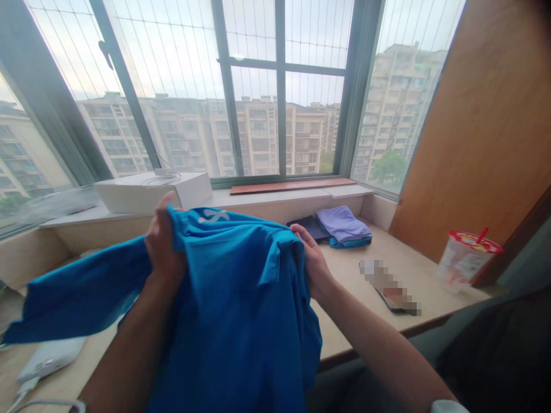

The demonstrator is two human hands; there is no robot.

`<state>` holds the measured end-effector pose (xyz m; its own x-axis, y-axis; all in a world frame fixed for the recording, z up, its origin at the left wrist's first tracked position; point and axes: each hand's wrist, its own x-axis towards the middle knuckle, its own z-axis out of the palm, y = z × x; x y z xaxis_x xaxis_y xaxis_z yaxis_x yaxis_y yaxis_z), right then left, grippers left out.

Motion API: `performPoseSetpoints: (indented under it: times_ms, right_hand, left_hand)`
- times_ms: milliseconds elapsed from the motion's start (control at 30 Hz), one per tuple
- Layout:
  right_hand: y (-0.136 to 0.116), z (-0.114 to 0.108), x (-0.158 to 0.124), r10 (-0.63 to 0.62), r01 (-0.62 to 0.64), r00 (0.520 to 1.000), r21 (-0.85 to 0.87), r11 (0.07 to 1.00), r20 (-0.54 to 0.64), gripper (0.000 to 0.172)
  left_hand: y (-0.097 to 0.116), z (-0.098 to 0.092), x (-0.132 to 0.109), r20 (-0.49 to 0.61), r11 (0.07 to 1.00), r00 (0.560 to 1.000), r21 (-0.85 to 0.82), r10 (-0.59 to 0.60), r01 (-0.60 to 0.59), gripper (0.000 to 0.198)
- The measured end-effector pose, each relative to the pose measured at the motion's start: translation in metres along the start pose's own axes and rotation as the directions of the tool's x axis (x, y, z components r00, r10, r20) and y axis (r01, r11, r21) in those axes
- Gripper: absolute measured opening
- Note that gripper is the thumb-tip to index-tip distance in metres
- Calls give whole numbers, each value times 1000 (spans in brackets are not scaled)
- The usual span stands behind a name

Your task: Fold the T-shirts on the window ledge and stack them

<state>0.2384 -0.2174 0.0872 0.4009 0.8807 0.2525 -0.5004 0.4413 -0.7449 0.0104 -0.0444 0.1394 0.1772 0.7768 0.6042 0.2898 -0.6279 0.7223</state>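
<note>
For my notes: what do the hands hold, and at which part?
Both hold the blue shirt by its upper edge: the left hand bunches cloth near the white mark, the right hand has its grip on the opposite side.

I'm getting soft daylight through the window, glaring white up top. Edges bend hard, and I see dark corners.
</note>
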Motion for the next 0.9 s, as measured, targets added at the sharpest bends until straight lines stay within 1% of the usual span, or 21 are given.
performPoseSetpoints:
  times_ms: [33, 67, 100, 133, 200, 233, 267, 333, 367, 400, 467, 533, 567, 633, 700, 767, 833, 900]
  right_hand:
    - [2, -16, 16, -51, 45, 998, -114, 992, -47, 43]
    - [4, -33, 30, -80, 54, 993, -262, 964, -88, 44]
    - [8, -50, 42, -101, 33, 987, -463, 886, -122, 44]
    - [13, -67, 50, -120, 4, 985, -681, 732, -123, 43]
    - [23, -98, 55, -105, -21, 989, -794, 607, -107, 38]
    - [29, -110, 52, -92, -17, 992, -833, 554, -82, 35]
    - [34, -120, 48, -71, -8, 996, -854, 520, -53, 32]
    - [43, -132, 35, -6, 24, 1000, -888, 460, 24, 29]
    - [47, -135, 29, 50, 59, 995, -910, 410, 87, 32]
    - [51, -136, 24, 120, 105, 981, -936, 337, 153, 38]
    - [57, -135, 16, 291, 218, 924, -967, 136, 249, 53]
    - [60, -131, 8, 446, 307, 859, -950, -53, 253, 63]
    - [60, -129, 3, 491, 328, 839, -939, -109, 236, 66]
    - [57, -125, -8, 546, 369, 806, -916, -158, 231, 67]
    - [51, -120, -22, 564, 418, 783, -893, -164, 263, 65]
    - [45, -115, -30, 561, 456, 771, -876, -154, 302, 58]
    - [43, -109, -28, 521, 479, 785, -862, -165, 336, 47]
    - [47, -105, -15, 443, 497, 815, -844, -203, 374, 42]
  left_hand:
    - [-4, 14, 10, 28, 941, 996, 326, 88, -92, 43]
    - [-11, 28, 17, 147, 792, 982, 581, 123, -186, 49]
    - [-20, 41, 21, 218, 746, 970, 627, 107, -223, 52]
    - [-31, 53, 19, 268, 723, 960, 646, 84, -244, 51]
    - [-55, 71, 6, 403, 671, 915, 667, 39, -323, 48]
    - [-66, 77, -5, 445, 661, 895, 667, 17, -344, 43]
    - [-77, 81, -18, 490, 655, 872, 659, 0, -370, 38]
    - [-92, 86, -44, 579, 662, 815, 618, -18, -424, 34]
    - [-98, 86, -56, 623, 670, 782, 588, -19, -453, 36]
    - [-102, 87, -66, 667, 680, 745, 554, -18, -481, 40]
    - [-109, 86, -83, 736, 698, 676, 503, -37, -509, 51]
    - [-114, 83, -95, 771, 716, 630, 494, -98, -493, 54]
    - [-115, 80, -100, 777, 723, 615, 500, -132, -477, 54]
    - [-115, 69, -110, 781, 729, 601, 510, -171, -456, 53]
    - [-111, 53, -118, 796, 729, 585, 492, -155, -477, 52]
    - [-102, 39, -124, 812, 723, 571, 468, -124, -508, 48]
    - [-95, 30, -126, 814, 720, 573, 453, -93, -526, 43]
    - [-92, 29, -123, 794, 718, 605, 455, -59, -527, 41]
